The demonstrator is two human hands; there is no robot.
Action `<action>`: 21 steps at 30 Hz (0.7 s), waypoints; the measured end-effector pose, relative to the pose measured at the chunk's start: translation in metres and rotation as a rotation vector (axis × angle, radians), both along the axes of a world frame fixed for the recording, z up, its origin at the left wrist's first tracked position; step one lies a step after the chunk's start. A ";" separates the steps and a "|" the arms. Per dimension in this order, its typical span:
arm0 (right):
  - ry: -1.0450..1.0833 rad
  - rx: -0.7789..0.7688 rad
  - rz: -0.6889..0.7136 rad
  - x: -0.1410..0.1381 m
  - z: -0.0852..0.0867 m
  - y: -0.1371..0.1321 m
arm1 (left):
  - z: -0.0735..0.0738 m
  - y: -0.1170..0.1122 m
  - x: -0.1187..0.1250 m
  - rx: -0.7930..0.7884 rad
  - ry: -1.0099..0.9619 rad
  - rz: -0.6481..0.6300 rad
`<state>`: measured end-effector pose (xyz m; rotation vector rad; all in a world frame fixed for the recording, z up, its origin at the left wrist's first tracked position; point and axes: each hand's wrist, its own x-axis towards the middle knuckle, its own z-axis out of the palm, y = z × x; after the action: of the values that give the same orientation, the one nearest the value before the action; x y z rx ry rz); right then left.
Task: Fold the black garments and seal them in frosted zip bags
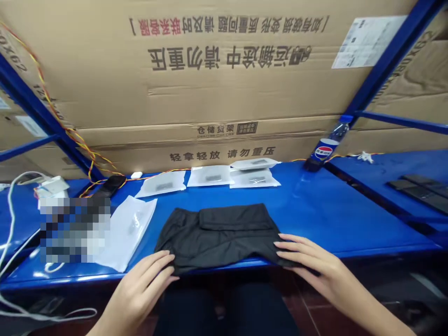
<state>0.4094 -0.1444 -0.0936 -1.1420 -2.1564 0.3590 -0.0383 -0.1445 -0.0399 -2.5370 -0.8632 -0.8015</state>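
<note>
One left hand (140, 289) and one right hand (320, 266), well apart, touch opposite near corners of folded black cloth (224, 240) on the blue surface (332, 219), presumably keeping it flat, though any pinch cannot be told.

Your blue table (336, 214) has a glossy top. Taking the black folded cloth (224, 238) lying on it as the centre of your clock, its near side reaches the table's front edge. At 9 o'clock you have a large white pouch (122, 233), slanted, with a pixelated patch beyond it hiding what lies there. At 10 o'clock sit a dark flat object (112, 184) and a small white piece (136, 175). Between 10 and 11 lies a smaller white pouch (163, 182); another (210, 176) is at 12, and two overlapping pouches (255, 178) are at 1. Toward 2 stands your blue-capped bottle (324, 151). Red-and-yellow wires (91, 164) reach the tabletop near 10.
</note>
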 end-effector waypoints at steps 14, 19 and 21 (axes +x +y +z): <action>0.419 -0.273 -0.382 -0.023 0.031 0.058 | 0.024 0.054 0.007 -0.551 -0.564 0.439; 0.204 -0.229 -0.516 -0.038 0.021 0.087 | 0.019 0.093 0.019 -0.507 -0.338 0.470; 0.160 -0.187 -0.549 -0.044 0.016 0.086 | 0.014 0.093 0.026 -0.396 -0.310 0.386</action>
<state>0.3652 -0.0582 -0.0772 -1.6873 -1.6128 0.3887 -0.0124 -0.0517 -0.0261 -2.4617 -1.6992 -0.9842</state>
